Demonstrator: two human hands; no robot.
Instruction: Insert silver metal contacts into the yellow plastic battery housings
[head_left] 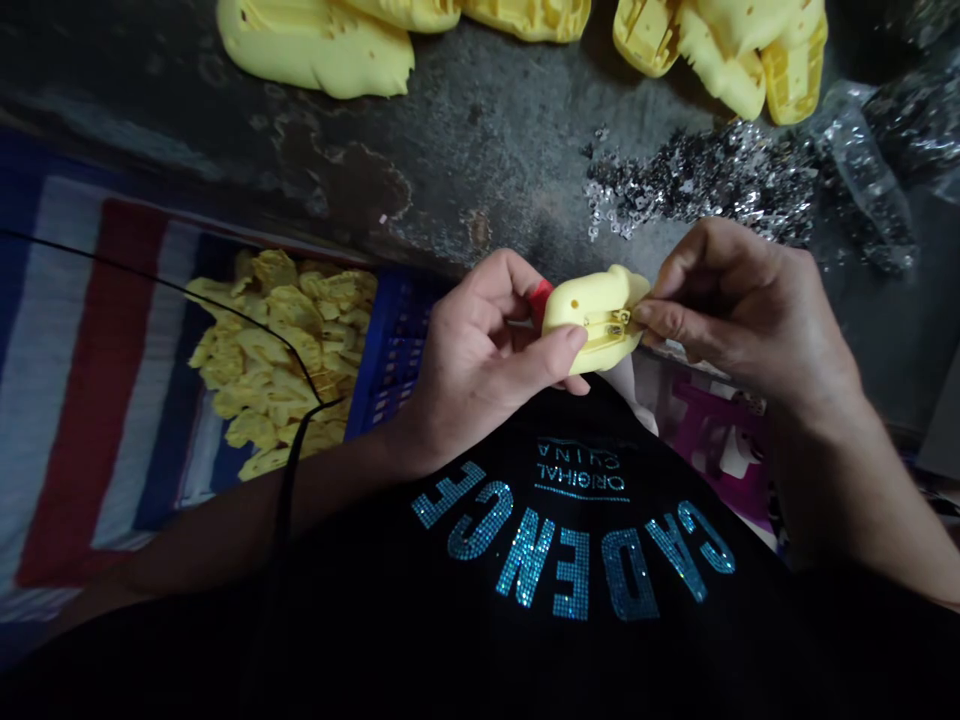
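So the yellow plastic piece [589,291] is right around the middle of the frame, tilted a bit, with its open slot facing up and tiny metal bits showing inside. Left hand [480,365] has its grip closed round the left end, thumb on the near edge, and there's something red on one finger. Right hand [757,310] is at the other end, grip pinched down narrow right at the piece's edge; can't tell if there's anything between the fingertips. Just above that hand, a pile of small shiny metal parts [705,185] is spread over the dark surface [480,150], next to a clear plastic bag [866,160]. More yellow shells [315,50] sit along the top, and a heap of thin yellow pieces [277,350] is at left, beside a blue crate wall [390,340].
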